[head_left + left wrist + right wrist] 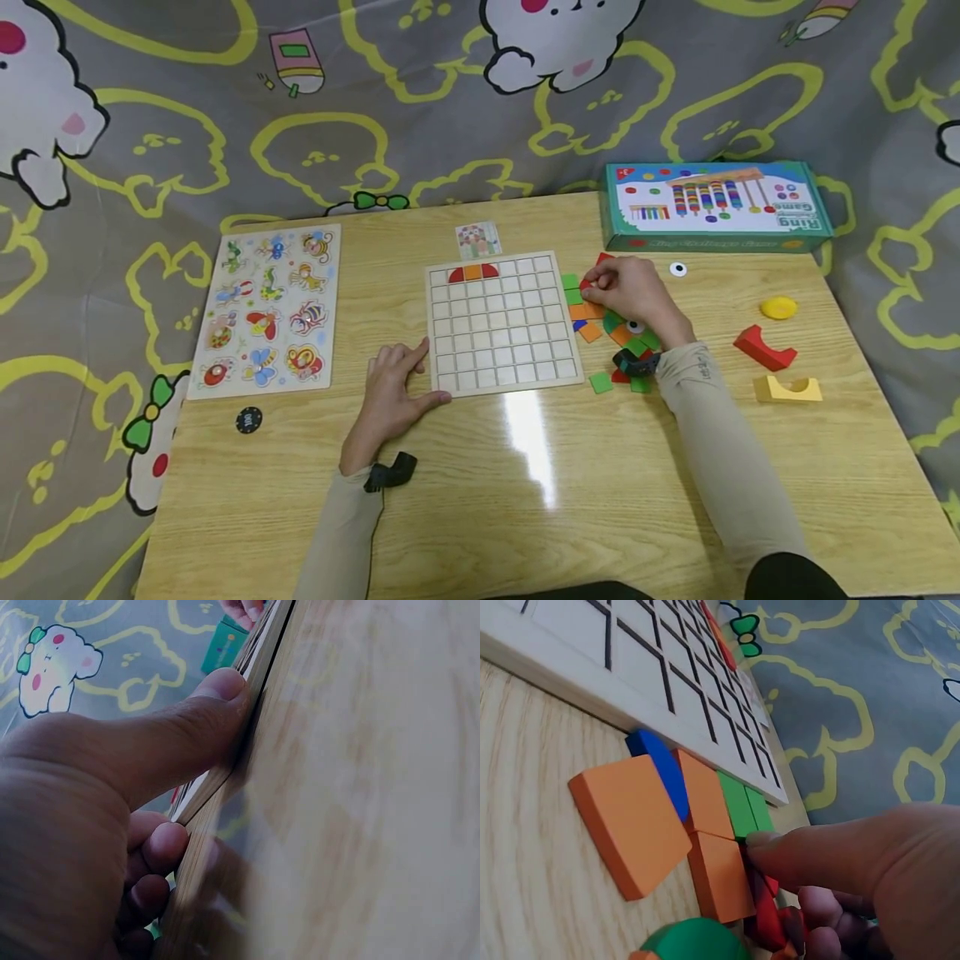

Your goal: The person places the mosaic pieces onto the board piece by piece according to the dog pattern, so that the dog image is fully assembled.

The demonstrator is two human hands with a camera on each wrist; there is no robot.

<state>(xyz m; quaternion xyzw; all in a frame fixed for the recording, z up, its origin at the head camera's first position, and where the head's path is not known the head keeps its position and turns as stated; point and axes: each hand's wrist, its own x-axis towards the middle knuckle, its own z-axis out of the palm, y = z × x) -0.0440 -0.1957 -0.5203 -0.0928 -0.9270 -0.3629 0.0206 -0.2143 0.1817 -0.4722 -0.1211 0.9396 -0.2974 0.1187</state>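
A wooden grid board (497, 336) lies mid-table, with an orange square (472, 272) between two red curved pieces (456, 275) in its top row. My left hand (390, 392) holds the board's near left corner, thumb (217, 686) along the near edge and forefinger at the left edge. To the right of the board, my right hand (637, 292) pinches a red piece (765, 919) among loose pieces; its fingertips are partly hidden. Beside that hand lie green squares (739, 802), orange squares (718, 874), a blue curved piece (660, 769) and a green curved piece (697, 941).
Above the board lies a small picture card (477, 240). An insect puzzle board (334, 308) is at left, with a black round chip (249, 419) below it. At right stand a game box (716, 208), a yellow piece (778, 307), a red arch block (763, 348) and a yellow arch block (787, 390).
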